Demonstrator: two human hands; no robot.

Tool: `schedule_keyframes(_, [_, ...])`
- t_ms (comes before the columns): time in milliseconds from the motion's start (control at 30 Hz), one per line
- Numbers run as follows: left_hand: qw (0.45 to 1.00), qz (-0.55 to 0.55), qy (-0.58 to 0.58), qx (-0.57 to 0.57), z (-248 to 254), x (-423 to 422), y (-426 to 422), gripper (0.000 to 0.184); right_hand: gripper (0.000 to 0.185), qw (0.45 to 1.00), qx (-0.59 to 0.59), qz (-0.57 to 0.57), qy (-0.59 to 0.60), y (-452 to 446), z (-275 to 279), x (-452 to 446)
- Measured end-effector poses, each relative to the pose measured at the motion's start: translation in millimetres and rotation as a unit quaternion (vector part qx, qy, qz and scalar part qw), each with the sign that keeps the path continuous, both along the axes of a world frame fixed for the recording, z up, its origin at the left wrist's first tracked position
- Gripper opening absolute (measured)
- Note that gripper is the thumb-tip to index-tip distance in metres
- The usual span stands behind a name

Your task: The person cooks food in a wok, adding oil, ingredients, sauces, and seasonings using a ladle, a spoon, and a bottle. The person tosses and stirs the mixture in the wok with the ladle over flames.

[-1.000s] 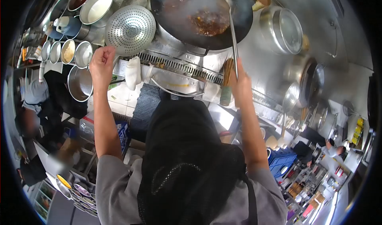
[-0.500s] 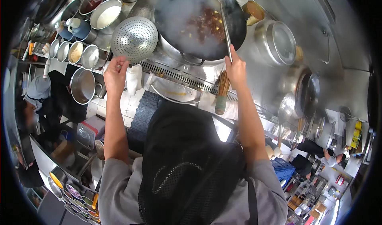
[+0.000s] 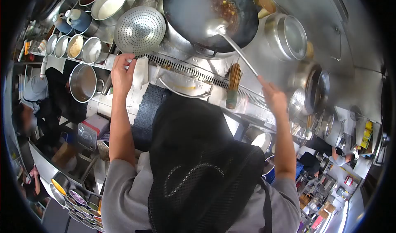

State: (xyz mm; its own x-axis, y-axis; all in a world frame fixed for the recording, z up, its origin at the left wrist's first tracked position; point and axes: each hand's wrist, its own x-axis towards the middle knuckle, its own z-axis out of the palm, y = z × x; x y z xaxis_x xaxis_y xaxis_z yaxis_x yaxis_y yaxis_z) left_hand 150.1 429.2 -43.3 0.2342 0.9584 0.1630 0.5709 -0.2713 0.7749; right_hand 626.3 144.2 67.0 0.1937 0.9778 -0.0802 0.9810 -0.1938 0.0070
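Note:
My right hand, slightly blurred, grips the end of a long-handled metal ladle. The ladle's bowl is inside a dark, steaming wok, near its front wall. Brown sauce with small yellowish pieces lies in the wok behind the ladle. My left hand is closed at the near edge of a round perforated skimmer, left of the wok. A small grey part shows between the fingers; the rest of the grip is hidden. A pale cloth hangs just right of this hand.
A bamboo brush stands by the slotted drain. Seasoning tins and a saucepan are at left. A lidded metal pot is right of the wok. Other people are at the far left and far right.
My right hand has moved right and toward me, drawing the ladle's bowl from the back of the wok to its front. My left hand stays by the skimmer. The view has shifted slightly.

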Motion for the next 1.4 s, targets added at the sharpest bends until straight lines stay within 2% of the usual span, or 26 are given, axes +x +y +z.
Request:
schedule_keyframes(33, [1.0, -0.003, -0.022, -0.01, -2, 1, -1, 0.019, 0.056, 0.999, -0.016, 0.009, -0.042, -4, 15, 3])
schedule_keyframes(167, [1.0, -0.029, -0.003, 0.003, -16, 0, -5, 0.02, 0.059, 0.999, -0.028, -0.017, -0.039, -6, 108, -10])
schedule_keyframes(267, [1.0, -0.026, 0.003, -0.017, -21, -3, -12, 0.018, 0.063, 0.993, -0.086, -0.083, 0.013, -4, 176, -24])
schedule_keyframes(333, [0.999, -0.019, -0.009, -0.029, -26, -5, -16, 0.015, 0.065, 0.978, -0.15, -0.133, 0.061, -8, 191, -21])
schedule_keyframes(367, [0.999, -0.014, -0.006, -0.035, -29, -6, -18, 0.015, 0.065, 0.977, -0.152, -0.135, 0.063, -12, 179, -16])
schedule_keyframes(433, [0.999, -0.004, -0.006, -0.038, -36, -7, -20, 0.015, 0.067, 0.984, -0.096, -0.057, 0.139, -23, 128, -3])
schedule_keyframes(567, [0.999, -0.005, -0.008, -0.038, -32, -5, -20, 0.014, 0.065, 0.956, 0.002, -0.089, 0.279, 5, 3, -34])
schedule_keyframes(633, [1.0, -0.021, 0.024, -0.003, -25, -4, -17, 0.016, 0.063, 0.921, -0.009, -0.174, 0.348, 23, -47, -42])
schedule_keyframes(700, [0.999, -0.017, 0.031, 0.009, -17, -1, -14, 0.016, 0.061, 0.912, 0.073, -0.157, 0.371, 43, -88, -49])
schedule_keyframes(733, [0.999, -0.012, 0.03, 0.002, -13, 2, -13, 0.017, 0.061, 0.913, 0.077, -0.155, 0.369, 60, -84, -55])
schedule_keyframes(833, [0.999, -0.012, 0.028, -0.01, -10, 9, -10, 0.019, 0.058, 0.87, 0.037, -0.246, 0.427, 101, -75, -50])
schedule_keyframes(900, [0.999, -0.024, 0.03, -0.005, -9, 13, -11, 0.019, 0.054, 0.866, 0.037, -0.283, 0.41, 115, -87, -36])
schedule_keyframes(967, [0.999, -0.027, 0.027, -0.003, -8, 15, -14, 0.018, 0.055, 0.875, 0.047, -0.266, 0.401, 107, -94, -28])
schedule_keyframes(1067, [1.0, -0.012, 0.014, 0.007, -6, 13, -15, 0.017, 0.058, 0.931, 0.092, -0.206, 0.286, 71, -84, -42])
schedule_keyframes(1100, [1.0, 0.001, 0.007, 0.006, -7, 12, -17, 0.017, 0.059, 0.894, 0.009, -0.301, 0.333, 68, -44, -69])
schedule_keyframes(1167, [0.999, 0.007, 0.019, 0.028, -7, 18, -19, 0.016, 0.06, 0.85, 0.015, -0.326, 0.414, 53, -15, -97])
schedule_keyframes(1233, [0.997, -0.043, -0.018, 0.069, -9, 45, -21, 0.015, 0.06, 0.76, -0.041, -0.337, 0.554, 76, 26, -102])
schedule_keyframes(1267, [0.997, -0.053, -0.061, -0.009, -2, 66, -26, 0.013, 0.06, 0.761, -0.04, -0.336, 0.554, 86, 21, -92])
schedule_keyframes(1333, [0.981, -0.068, -0.131, -0.128, -4, 115, -41, 0.017, 0.058, 0.665, -0.021, -0.334, 0.667, 116, -6, -52])
schedule_keyframes(1367, [0.97, -0.071, -0.159, -0.168, -14, 140, -47, 0.025, 0.058, 0.666, -0.021, -0.333, 0.667, 123, -24, -42])
schedule_keyframes(1400, [0.939, -0.073, -0.186, -0.278, -9, 161, -51, 0.032, 0.058, 0.739, 0.013, -0.292, 0.606, 127, -44, -33])
